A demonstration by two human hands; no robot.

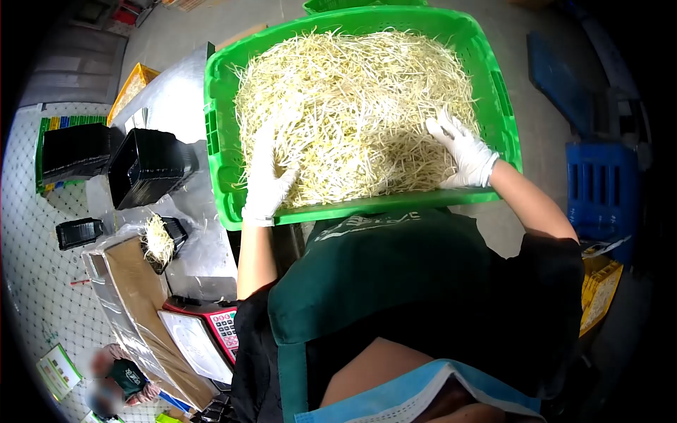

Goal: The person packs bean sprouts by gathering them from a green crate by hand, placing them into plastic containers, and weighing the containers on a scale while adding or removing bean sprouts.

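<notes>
- Fingers [443, 134] of the right hand [467, 155], in a white glove, are spread and released, laid against the bean sprouts [352, 106] inside the green crate [367, 206], near its right side.
- The left hand [269, 180], also gloved, lies at the crate's near left corner, fingers stretched out and thumb apart, clenching nothing; glare washes out its fingertips, so I can't say how deep they reach.
- I see the sprouts heaped in a broad, tangled mass, filling most of the green crate.
- Just beyond the crate's near rim is the wearer's dark green apron [381, 268].
- Left of the crate, a metal table [169, 92] bears a stack of black trays [141, 169]; nearer the wearer, one small tray [176, 233] holds a tuft of sprouts.
- Below the crate's left corner I make out a red scale [204, 335] with a keypad.
- Well right of the crate stands a blue crate [599, 183].
- Far to the crate's lower left is another person [129, 377].
</notes>
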